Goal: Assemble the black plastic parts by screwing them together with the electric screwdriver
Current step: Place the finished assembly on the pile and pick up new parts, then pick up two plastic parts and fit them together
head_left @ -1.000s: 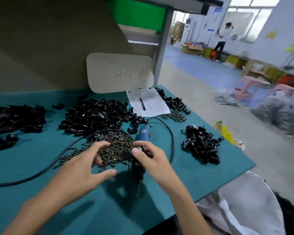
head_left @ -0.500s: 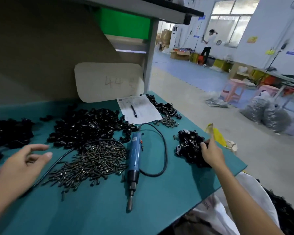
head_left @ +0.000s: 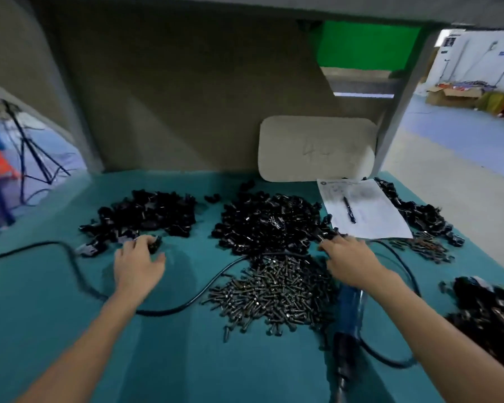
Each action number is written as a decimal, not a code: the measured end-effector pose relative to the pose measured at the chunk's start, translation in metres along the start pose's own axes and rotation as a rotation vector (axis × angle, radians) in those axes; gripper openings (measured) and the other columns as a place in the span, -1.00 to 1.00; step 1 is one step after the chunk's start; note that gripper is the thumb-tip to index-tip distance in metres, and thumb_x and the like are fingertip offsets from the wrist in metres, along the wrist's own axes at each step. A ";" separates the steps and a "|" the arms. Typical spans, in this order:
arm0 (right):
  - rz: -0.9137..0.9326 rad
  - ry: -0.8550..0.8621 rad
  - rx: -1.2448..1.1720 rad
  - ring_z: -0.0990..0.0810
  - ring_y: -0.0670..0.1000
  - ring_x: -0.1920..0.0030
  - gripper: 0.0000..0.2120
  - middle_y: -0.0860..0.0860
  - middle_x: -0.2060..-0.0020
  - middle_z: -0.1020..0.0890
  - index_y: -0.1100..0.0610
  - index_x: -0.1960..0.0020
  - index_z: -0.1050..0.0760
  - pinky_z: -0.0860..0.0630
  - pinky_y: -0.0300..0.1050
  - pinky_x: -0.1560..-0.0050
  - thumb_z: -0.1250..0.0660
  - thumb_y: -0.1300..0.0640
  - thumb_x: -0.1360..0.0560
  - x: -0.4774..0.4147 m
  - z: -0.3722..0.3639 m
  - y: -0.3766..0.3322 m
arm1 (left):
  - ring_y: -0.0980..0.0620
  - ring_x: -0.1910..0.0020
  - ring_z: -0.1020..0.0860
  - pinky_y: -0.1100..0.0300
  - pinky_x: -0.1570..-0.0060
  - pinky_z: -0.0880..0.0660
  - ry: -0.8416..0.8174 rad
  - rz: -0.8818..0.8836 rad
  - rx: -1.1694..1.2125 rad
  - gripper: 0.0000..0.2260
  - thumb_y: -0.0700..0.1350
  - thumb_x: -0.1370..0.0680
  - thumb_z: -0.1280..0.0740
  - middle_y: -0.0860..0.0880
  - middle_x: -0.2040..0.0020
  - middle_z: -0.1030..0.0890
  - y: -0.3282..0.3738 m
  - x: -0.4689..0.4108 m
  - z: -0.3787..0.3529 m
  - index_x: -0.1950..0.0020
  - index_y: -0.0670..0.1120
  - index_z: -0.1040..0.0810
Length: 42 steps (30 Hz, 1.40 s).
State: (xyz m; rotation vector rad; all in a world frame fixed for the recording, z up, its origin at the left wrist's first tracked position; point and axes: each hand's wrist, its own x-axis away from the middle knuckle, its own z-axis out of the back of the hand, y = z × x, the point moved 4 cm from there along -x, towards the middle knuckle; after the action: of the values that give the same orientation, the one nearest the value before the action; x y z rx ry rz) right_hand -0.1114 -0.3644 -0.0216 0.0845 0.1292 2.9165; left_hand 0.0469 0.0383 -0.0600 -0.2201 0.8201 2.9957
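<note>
Reaching left: my left hand (head_left: 138,263) is palm-down at the near edge of the left heap of black plastic parts (head_left: 146,216). The fingers are bent over one loose black part (head_left: 155,243) and the thumb is spread to the side. Blur hides the grip, so I cannot tell whether I have hold of it.
Reaching right: my right hand (head_left: 351,263) is palm-down too, fingers stretched forward into the near right corner of the middle heap of black parts (head_left: 268,222). The fingertips touch the parts, but I cannot tell whether any is pinched.
Electric screwdriver (head_left: 350,308): its blue body lies flat on the teal mat (head_left: 41,330), partly under my right forearm, bit end pointing toward me.
Cable (head_left: 163,311): black. It curves in from the left edge, passes under my left forearm and climbs to the gap between the middle heap and the screws.
Screws (head_left: 277,289): a dark heap between my arms, just in front of the middle heap and just left of the screwdriver.
Far strip of black parts (head_left: 419,213): it lies along the right side of the paper.
Near right heap of black parts (head_left: 489,312): it sits at the mat's right edge, well apart from my hands.
Loose screws (head_left: 425,247): a small scatter near the paper's near right corner.
Paper (head_left: 373,219): a printed sheet right of the middle heap, with a pen (head_left: 349,209) lying on it.
Board (head_left: 314,148): pale with rounded corners, leaning on the back wall behind the paper.
</note>
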 end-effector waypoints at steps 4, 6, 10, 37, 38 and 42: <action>0.037 -0.187 0.204 -0.53 0.23 -0.22 -0.65 0.17 -0.19 -0.57 0.12 -0.37 -0.34 -0.44 0.07 -0.15 -0.18 0.26 -0.60 -0.024 -0.019 -0.005 | -0.27 -0.40 -0.24 -0.22 -0.35 -0.29 -0.031 -0.005 -0.063 -0.50 0.03 -0.53 -0.44 -0.13 -0.41 -0.30 -0.003 -0.018 -0.015 -0.44 0.06 -0.39; 0.052 -0.165 0.162 -0.53 0.21 -0.20 -0.71 0.16 -0.17 -0.58 0.13 -0.32 -0.37 -0.48 0.05 -0.09 -0.21 0.24 -0.61 -0.028 -0.022 0.001 | -0.31 -0.41 -0.26 -0.21 -0.34 -0.33 -0.067 -0.058 -0.080 -0.52 0.00 -0.56 -0.43 -0.17 -0.43 -0.29 -0.004 -0.027 -0.020 -0.45 0.00 -0.42; -0.064 -0.044 -0.140 -0.49 0.23 -0.22 -0.66 0.18 -0.25 -0.54 0.15 -0.42 -0.37 -0.46 0.09 -0.20 -0.16 0.16 -0.66 -0.023 -0.015 0.017 | -0.32 -0.14 -0.50 -0.19 -0.14 -0.49 -0.021 -0.163 -0.075 -0.71 -0.11 -0.59 -0.41 -0.24 -0.25 -0.49 -0.004 -0.038 -0.017 -0.30 -0.14 -0.55; -0.047 0.168 -2.228 -0.67 0.08 -0.08 -0.61 0.19 -0.17 -0.68 0.26 -0.30 -0.55 -0.62 -0.13 -0.13 -0.36 0.17 -0.50 0.185 0.044 -0.131 | -0.03 0.09 -0.65 0.20 0.03 -0.60 -0.606 -0.325 0.978 -0.68 -0.30 -0.67 -0.25 -0.23 -0.09 -0.64 0.116 0.167 0.098 -0.34 0.03 -0.45; -0.025 0.182 -2.221 -0.67 0.08 -0.07 -0.61 0.19 -0.15 -0.69 0.23 -0.30 -0.56 -0.62 -0.14 -0.12 -0.37 0.16 -0.49 0.187 0.049 -0.133 | -0.03 0.13 -0.64 0.19 0.06 -0.60 -0.640 -0.285 1.052 -0.68 -0.29 -0.68 -0.23 -0.21 -0.06 -0.65 0.117 0.172 0.097 -0.34 0.06 -0.46; 0.031 0.205 -2.107 -0.64 0.03 0.02 -0.71 0.17 -0.17 -0.68 0.01 -0.27 -0.61 -0.59 -0.18 0.07 -0.37 0.14 -0.56 0.188 0.066 -0.142 | 0.03 0.21 -0.58 0.22 0.16 -0.56 -0.723 -0.233 1.172 -0.71 -0.21 -0.68 -0.23 -0.10 0.07 -0.67 0.121 0.189 0.092 -0.25 0.16 -0.54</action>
State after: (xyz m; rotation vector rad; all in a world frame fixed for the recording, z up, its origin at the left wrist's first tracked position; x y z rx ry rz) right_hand -0.2593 -0.1798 0.0399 -0.4978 -2.5096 1.5970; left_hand -0.1595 -0.0206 0.0522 0.6713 1.9397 1.6885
